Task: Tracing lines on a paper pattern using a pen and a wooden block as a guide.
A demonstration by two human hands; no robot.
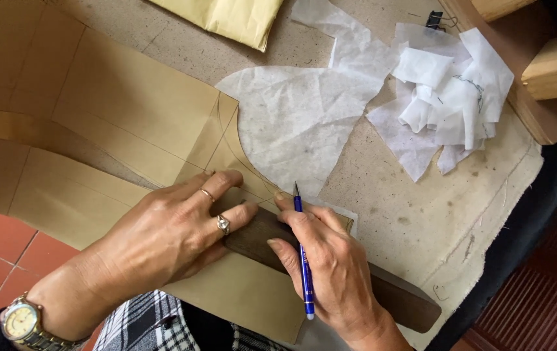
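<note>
My left hand (174,231) lies flat on a dark wooden ruler (395,296) and on the brown pattern paper (116,117), fingers spread, two rings on them and a watch on the wrist. My right hand (330,260) grips a blue pen (303,250), tip pointing up at the paper's edge along the ruler. Pencil lines and a curve are drawn on the brown paper near the fingertips.
A piece of white tissue paper (298,117) lies just beyond the pen tip, with crumpled white scraps (447,97) to the right. A yellow envelope (233,19) sits at the top. Wooden blocks (551,65) and a black binder clip (435,19) stand at top right. The cloth-covered table (421,214) ends at right.
</note>
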